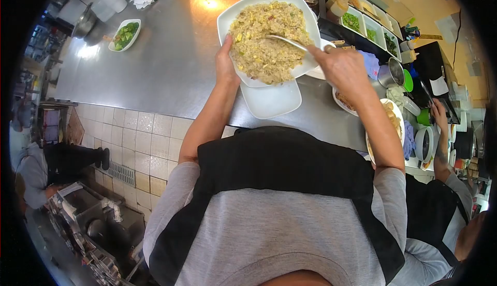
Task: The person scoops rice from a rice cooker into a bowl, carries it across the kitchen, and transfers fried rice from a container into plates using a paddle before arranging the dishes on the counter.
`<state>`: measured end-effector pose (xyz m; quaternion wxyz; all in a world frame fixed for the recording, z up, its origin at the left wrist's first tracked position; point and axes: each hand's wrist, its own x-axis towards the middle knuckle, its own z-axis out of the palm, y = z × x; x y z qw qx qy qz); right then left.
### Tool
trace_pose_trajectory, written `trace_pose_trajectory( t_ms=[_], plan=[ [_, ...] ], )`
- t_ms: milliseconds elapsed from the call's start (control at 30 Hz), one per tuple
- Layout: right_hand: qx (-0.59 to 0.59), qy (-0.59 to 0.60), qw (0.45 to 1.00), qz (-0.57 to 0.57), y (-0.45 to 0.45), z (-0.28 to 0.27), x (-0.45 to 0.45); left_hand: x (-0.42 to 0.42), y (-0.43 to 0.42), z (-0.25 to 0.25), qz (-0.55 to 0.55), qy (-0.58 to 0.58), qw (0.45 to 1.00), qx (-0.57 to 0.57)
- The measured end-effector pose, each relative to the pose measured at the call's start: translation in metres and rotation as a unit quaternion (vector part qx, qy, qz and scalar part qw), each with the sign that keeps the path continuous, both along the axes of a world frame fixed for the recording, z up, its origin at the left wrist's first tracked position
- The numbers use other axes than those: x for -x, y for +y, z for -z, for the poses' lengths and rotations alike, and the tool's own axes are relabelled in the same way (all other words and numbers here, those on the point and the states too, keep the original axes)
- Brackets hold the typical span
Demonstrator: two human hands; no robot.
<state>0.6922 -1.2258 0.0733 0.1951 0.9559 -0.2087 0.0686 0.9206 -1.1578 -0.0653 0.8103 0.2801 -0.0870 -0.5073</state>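
A large white plate [225, 17] heaped with fried rice [266, 58] is tilted over the steel counter. My left hand [225, 66] grips its left edge, thumb on the rim. In my right hand [344, 68] is a metal spoon [290, 41], its bowl resting on or in the rice. Partly beneath the big plate, toward my body, lies a smaller white square plate [272, 103]; the visible part of it is bare. Below my right forearm, a dish of brown food [346, 101] and an oval dish of pale golden food [391, 115] are partly hidden.
The steel counter [165, 53] carries a small dish of green vegetables [126, 36] at left. Trays of chopped greens [352, 22] and squeeze bottles [339, 7] line the far right. A co-worker [440, 203] stands close at my right; another person [36, 172] is at lower left.
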Motion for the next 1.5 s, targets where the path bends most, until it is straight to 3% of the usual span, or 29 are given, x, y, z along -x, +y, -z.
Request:
trace_pose_trajectory(
  t_ms=[133,300,533,833,1033,1500],
  plan=[
    [-0.065,0.003,0.996,0.067,-0.005,-0.001,0.017,0.0,-0.002,-0.01,-0.007,0.01,1.0,0.008],
    [-0.191,-0.093,0.976,0.056,-0.006,0.027,0.019,-0.006,-0.009,0.0,-0.004,-0.025,1.0,0.006],
    [-0.307,-0.098,0.933,0.162,0.003,0.047,0.014,-0.005,-0.017,0.01,-0.021,-0.01,0.999,0.038],
    [-0.429,-0.156,0.862,0.217,0.024,0.056,0.013,0.003,-0.015,0.008,-0.057,-0.01,0.998,0.03],
    [-0.383,-0.12,0.886,0.234,0.042,0.054,0.017,0.005,-0.017,0.009,-0.069,-0.02,0.997,0.016],
    [-0.17,-0.084,0.977,0.101,0.062,0.028,0.028,0.001,-0.023,0.022,-0.067,-0.02,0.998,-0.003]
  ],
)
